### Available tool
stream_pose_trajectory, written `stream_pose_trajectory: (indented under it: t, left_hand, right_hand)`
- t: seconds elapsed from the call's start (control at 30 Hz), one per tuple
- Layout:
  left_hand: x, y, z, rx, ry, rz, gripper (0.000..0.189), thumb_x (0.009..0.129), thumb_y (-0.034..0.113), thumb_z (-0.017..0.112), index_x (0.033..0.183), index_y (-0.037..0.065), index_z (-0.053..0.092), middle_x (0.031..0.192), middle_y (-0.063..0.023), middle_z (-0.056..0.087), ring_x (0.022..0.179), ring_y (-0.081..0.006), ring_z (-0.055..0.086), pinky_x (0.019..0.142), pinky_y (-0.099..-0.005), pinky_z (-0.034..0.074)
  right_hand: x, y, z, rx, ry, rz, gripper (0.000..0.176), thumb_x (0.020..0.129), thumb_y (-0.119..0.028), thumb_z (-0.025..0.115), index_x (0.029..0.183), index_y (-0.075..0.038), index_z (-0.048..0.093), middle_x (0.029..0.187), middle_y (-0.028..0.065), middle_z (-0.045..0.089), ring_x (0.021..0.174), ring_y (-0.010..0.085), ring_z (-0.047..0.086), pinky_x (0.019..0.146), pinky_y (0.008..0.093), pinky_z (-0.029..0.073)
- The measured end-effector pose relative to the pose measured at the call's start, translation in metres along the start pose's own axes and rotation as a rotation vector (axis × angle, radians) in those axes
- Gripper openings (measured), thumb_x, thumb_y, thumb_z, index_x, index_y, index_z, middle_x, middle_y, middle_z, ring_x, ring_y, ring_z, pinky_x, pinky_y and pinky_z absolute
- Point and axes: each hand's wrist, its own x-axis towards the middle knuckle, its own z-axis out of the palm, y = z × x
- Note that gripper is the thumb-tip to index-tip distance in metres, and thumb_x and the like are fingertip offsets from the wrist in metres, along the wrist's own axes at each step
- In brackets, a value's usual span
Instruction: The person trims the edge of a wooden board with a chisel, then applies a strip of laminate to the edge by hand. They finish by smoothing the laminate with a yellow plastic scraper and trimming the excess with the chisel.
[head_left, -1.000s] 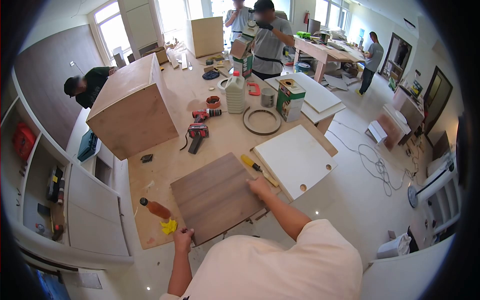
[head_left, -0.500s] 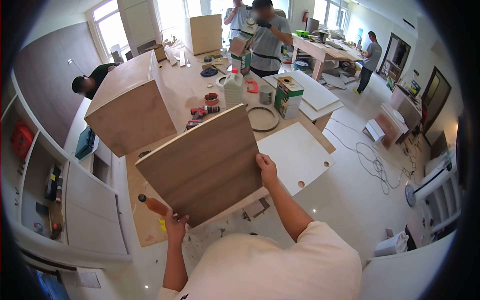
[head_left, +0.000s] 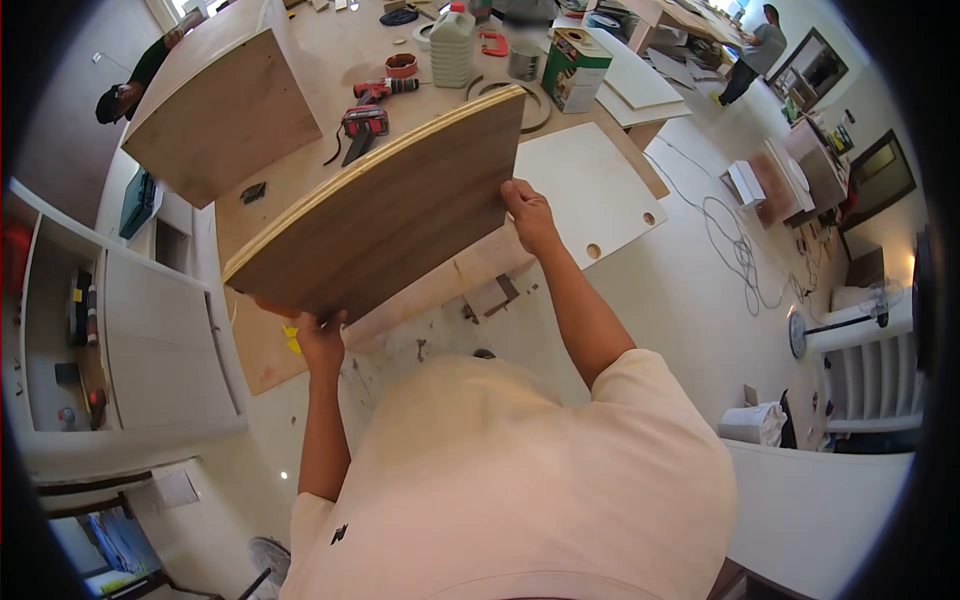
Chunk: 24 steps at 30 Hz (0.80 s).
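Both of my hands hold a rectangular board [head_left: 390,210] with a dark wood-grain face and a pale plywood edge, tilted up above the workbench. My left hand [head_left: 322,338] grips its lower left edge, fingers partly hidden behind it. The right edge is pinched by my right hand [head_left: 528,212], thumb on the near side. Behind the board lie a red cordless drill [head_left: 368,115] and a small black item [head_left: 253,192]. To its right, a white panel [head_left: 590,190] with two round holes rests on the bench.
A large wooden box [head_left: 225,115] stands at the left of the workbench [head_left: 262,365]. Farther back are a white jug [head_left: 452,50], a green can [head_left: 577,72] and a red clamp [head_left: 494,43]. A cable [head_left: 735,235] coils on the right floor. One person [head_left: 130,95] leans behind the box.
The board has tipped so its top plywood edge faces me more. My view has dropped downward. The orange bottle beside my left hand is now mostly covered by the board.
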Motion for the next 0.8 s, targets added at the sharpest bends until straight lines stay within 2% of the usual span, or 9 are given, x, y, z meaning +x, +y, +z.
stream_pose_trajectory:
  t: [0.1,0.33,0.4,0.43,0.5,0.6,0.7,0.73,0.8]
  left_hand:
    - [0.003,0.0,-0.002,0.108,-0.043,-0.087,0.04,0.079,-0.009,0.071,0.116,-0.002,0.06,0.104,-0.0107,0.07,0.092,-0.0184,0.067,0.081,-0.0311,0.052]
    - [0.009,-0.014,-0.003,0.213,-0.168,-0.136,0.031,0.081,-0.006,0.069,0.111,-0.003,0.062,0.098,-0.013,0.071,0.09,-0.0196,0.068,0.081,-0.032,0.052]
    - [0.011,-0.011,-0.002,0.164,-0.182,-0.172,0.032,0.082,-0.006,0.068,0.112,-0.004,0.061,0.099,-0.0133,0.071,0.091,-0.0202,0.068,0.082,-0.0321,0.052]
    - [0.008,-0.007,-0.002,0.171,-0.162,-0.155,0.029,0.082,-0.005,0.068,0.111,-0.003,0.062,0.096,-0.0136,0.072,0.088,-0.0198,0.068,0.079,-0.0314,0.052]
    - [0.01,0.007,-0.004,0.182,-0.128,-0.105,0.025,0.083,-0.002,0.068,0.108,-0.002,0.065,0.091,-0.0141,0.072,0.084,-0.019,0.069,0.075,-0.03,0.051]
    - [0.013,0.021,-0.006,0.114,-0.09,-0.063,0.025,0.085,-0.002,0.067,0.11,-0.001,0.064,0.094,-0.0121,0.072,0.086,-0.0173,0.068,0.077,-0.029,0.051]
    - [0.016,0.037,-0.009,-0.039,-0.071,-0.1,0.027,0.086,-0.003,0.066,0.113,-0.001,0.062,0.094,-0.0087,0.071,0.089,-0.0152,0.067,0.079,-0.028,0.051]
    - [0.017,0.038,-0.01,-0.089,-0.065,-0.09,0.028,0.086,-0.003,0.065,0.114,-0.001,0.062,0.096,-0.0083,0.07,0.09,-0.0148,0.066,0.08,-0.0279,0.05]
    - [0.017,0.04,-0.013,-0.185,-0.055,-0.077,0.03,0.087,-0.003,0.065,0.117,-0.001,0.061,0.099,-0.0074,0.069,0.092,-0.0139,0.065,0.082,-0.0276,0.05]
  right_hand:
    - [-0.013,0.004,-0.007,-0.013,0.01,0.029,0.042,0.096,-0.032,0.064,0.122,0.001,0.063,0.113,0.0032,0.064,0.107,0.0117,0.054,0.095,0.0273,0.041]
    - [-0.025,0.045,-0.029,-0.115,0.012,0.046,0.044,0.099,-0.034,0.06,0.124,0.001,0.061,0.114,0.0024,0.064,0.107,0.0114,0.052,0.097,0.0267,0.039]
    - [-0.029,0.044,-0.023,-0.142,0.031,-0.005,0.029,0.1,-0.034,0.058,0.099,-0.005,0.058,0.087,-0.0056,0.049,0.081,0.0053,0.04,0.072,0.0223,0.032]
    - [-0.032,0.042,-0.019,-0.156,0.041,-0.03,0.029,0.1,-0.034,0.057,0.087,-0.008,0.057,0.074,-0.0096,0.041,0.068,0.0023,0.034,0.06,0.0201,0.029]
    - [-0.034,0.035,-0.015,-0.221,0.068,-0.057,0.029,0.1,-0.034,0.058,0.086,-0.008,0.056,0.075,-0.009,0.041,0.07,0.0027,0.035,0.063,0.0204,0.032]
    - [-0.037,0.023,-0.02,-0.421,0.052,-0.078,0.029,0.099,-0.034,0.059,0.087,-0.007,0.057,0.079,-0.0078,0.045,0.075,0.0039,0.04,0.07,0.0213,0.037]
    - [-0.031,0.024,-0.023,-0.161,0.058,-0.009,0.029,0.1,-0.032,0.057,0.086,-0.007,0.056,0.083,-0.0063,0.047,0.079,0.0057,0.044,0.075,0.0239,0.041]
    - [-0.027,0.025,-0.027,-0.111,0.057,-0.017,0.029,0.1,-0.032,0.057,0.101,-0.004,0.056,0.094,-0.0028,0.052,0.088,0.0079,0.048,0.081,0.0248,0.042]
    - [-0.021,0.027,-0.033,-0.013,0.051,-0.022,0.048,0.1,-0.033,0.058,0.13,0.004,0.056,0.116,0.0041,0.063,0.106,0.0122,0.055,0.094,0.0265,0.043]
